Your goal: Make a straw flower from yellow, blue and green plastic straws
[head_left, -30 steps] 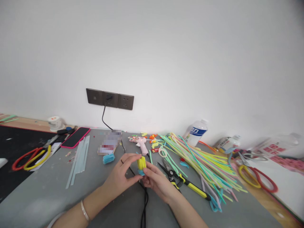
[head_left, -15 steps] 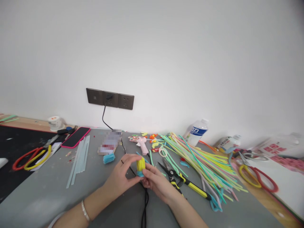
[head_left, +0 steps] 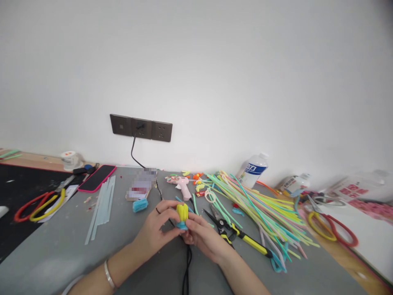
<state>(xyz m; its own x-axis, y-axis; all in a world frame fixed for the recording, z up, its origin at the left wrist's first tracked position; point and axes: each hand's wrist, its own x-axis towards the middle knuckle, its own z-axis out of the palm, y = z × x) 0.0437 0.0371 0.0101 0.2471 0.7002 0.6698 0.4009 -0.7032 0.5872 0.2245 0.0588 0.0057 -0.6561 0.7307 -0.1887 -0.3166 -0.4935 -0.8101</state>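
Between my two hands is a small yellow bundle of bent pipe cleaner (head_left: 182,211) with a blue band around its lower end. My left hand (head_left: 156,225) pinches it from the left, thumb low by the blue band and fingers at the upper side. From the right, my right hand (head_left: 202,237) grips the blue base, its thumb on the near face and other fingers tucked beneath. A fuzzy blue bundle (head_left: 140,205) lies on the table beyond my left hand. Yellow-and-black pliers (head_left: 229,229) lie just right of my right hand.
A pink glue gun (head_left: 183,187) with a black cord lies behind my hands. Loose pipe cleaners (head_left: 260,209) spread across the right, before a white bottle (head_left: 252,170). Glue sticks (head_left: 102,205), a phone (head_left: 97,178) and scissors (head_left: 46,205) are left; more scissors (head_left: 333,227) lie far right.
My left fingers have shifted lower on the yellow bundle, uncovering its top. The bundle looks slightly lower and tilted toward me. Both hands keep their hold.
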